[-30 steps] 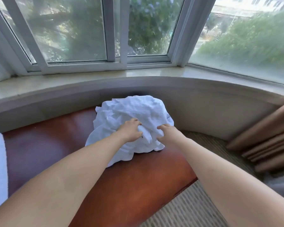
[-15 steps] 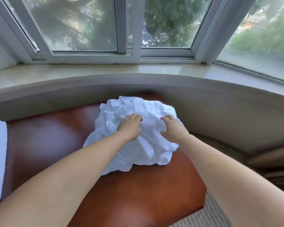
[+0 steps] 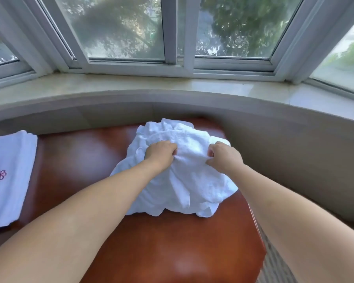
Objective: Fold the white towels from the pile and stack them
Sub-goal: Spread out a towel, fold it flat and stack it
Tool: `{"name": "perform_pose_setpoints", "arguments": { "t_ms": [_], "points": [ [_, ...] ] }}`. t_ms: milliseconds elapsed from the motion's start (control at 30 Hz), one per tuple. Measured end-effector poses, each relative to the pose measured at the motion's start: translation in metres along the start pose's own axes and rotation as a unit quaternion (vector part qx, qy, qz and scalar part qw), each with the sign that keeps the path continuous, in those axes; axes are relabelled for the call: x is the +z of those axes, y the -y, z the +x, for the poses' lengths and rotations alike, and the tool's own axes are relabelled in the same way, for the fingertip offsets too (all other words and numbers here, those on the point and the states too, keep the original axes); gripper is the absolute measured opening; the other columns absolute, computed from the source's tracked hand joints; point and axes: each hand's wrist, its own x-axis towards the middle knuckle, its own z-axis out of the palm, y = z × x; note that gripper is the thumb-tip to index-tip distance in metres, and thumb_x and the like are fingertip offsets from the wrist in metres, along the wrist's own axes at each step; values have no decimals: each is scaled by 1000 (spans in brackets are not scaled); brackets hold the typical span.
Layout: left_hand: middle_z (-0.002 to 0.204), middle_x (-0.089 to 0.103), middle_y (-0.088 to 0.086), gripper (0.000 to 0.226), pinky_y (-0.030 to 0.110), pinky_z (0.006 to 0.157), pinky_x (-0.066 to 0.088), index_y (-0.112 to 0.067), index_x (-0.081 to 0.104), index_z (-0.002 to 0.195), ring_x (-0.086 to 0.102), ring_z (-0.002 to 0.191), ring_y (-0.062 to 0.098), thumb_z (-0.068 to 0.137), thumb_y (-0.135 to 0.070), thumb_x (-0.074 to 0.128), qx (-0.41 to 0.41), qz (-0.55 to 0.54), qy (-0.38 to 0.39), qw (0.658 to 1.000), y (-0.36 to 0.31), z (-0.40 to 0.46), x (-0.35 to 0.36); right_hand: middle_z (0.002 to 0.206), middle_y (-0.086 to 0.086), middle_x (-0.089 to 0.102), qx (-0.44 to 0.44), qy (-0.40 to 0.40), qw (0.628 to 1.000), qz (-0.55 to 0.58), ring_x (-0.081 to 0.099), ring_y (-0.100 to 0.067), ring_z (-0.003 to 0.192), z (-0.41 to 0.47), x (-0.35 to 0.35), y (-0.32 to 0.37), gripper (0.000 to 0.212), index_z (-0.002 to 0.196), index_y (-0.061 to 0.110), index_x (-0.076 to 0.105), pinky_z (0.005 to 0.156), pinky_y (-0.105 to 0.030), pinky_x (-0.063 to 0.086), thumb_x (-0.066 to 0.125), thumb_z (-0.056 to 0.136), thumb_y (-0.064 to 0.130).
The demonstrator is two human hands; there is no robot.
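Both hands: left hand (image 3: 160,153), right hand (image 3: 223,155) grip towel pile (image 3: 182,180)

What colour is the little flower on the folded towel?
Dark pinkish red, stitched on the white folded towel; the head view shows it.

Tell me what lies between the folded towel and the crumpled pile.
Only bare brown tabletop separates the folded towel from the pile, seen in the head view.

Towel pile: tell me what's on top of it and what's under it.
Both hands grip the crumpled towel pile from above: left hand, right hand. Under it lies the brown table; anything beneath the cloth is hidden.
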Motion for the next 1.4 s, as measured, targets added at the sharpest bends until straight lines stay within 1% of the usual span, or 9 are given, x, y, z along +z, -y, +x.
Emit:
{"name": "perform_pose_setpoints", "arguments": {
  "t_ms": [233,433,567,633,800,967,1100,1233,1400],
  "points": [
    [105,60,-7,9,34,77,47,-29,63,100,54,97,19,94,-26,57,-16,-16,-20,1000,0,-25,-62,94,7,61,-71,46,996,-9,58,-19,86,-6,-69,11,25,90,28,58,68,-29,44,78,82,41],
    [110,58,2,5,40,80,47,-20,57,101,53,106,25,97,-22,55,-15,-68,-165,984,-2,-59,-147,98,0,66,-87,-109,989,49,61,-29,92,-30,-153,47,17,100,23,60,72,-34,50,66,89,34],
    [84,56,7,5,38,59,31,-19,39,101,54,79,36,101,-20,44,-53,-140,-233,961,0,-92,-195,97,-8,63,-120,-197,965,126,59,-34,88,-50,-198,86,16,108,21,53,69,-37,43,56,97,31],
    [83,54,8,6,39,60,32,-19,36,102,54,75,36,100,-18,42,-70,-163,-280,944,3,-114,-213,97,-11,62,-140,-210,953,170,59,-35,86,-61,-210,107,19,114,17,51,71,-38,45,52,100,30],
    [108,63,16,10,47,77,51,-16,37,111,63,101,35,102,-17,40,-116,-187,-342,914,27,-181,-244,97,-8,60,-197,-213,923,252,56,-30,86,-92,-218,166,25,122,19,51,71,-33,38,50,102,34],
    [106,64,18,8,40,67,39,-20,34,110,62,85,38,103,-18,38,-153,-150,-381,899,62,-252,-261,82,2,58,-264,-207,895,293,57,-21,73,-120,-225,237,15,111,27,53,57,-27,37,53,100,37],
    [105,66,22,12,45,69,45,-15,38,116,62,85,41,105,-19,37,-180,-112,-422,881,89,-311,-269,84,1,60,-317,-224,881,269,57,-23,75,-144,-224,291,20,113,28,57,58,-28,38,52,99,40],
    [95,59,13,14,38,62,30,-14,39,118,53,74,35,106,-19,36,-204,-96,-470,853,111,-355,-274,87,0,60,-354,-248,852,297,53,-23,71,-165,-216,341,16,109,28,55,56,-29,31,51,98,39],
    [92,55,5,15,39,61,30,-12,40,117,54,77,37,105,-20,39,-241,-93,-459,850,147,-394,-262,83,3,60,-374,-222,851,295,56,-25,79,-175,-186,378,20,112,24,61,57,-28,34,56,98,39]
  ]
}}
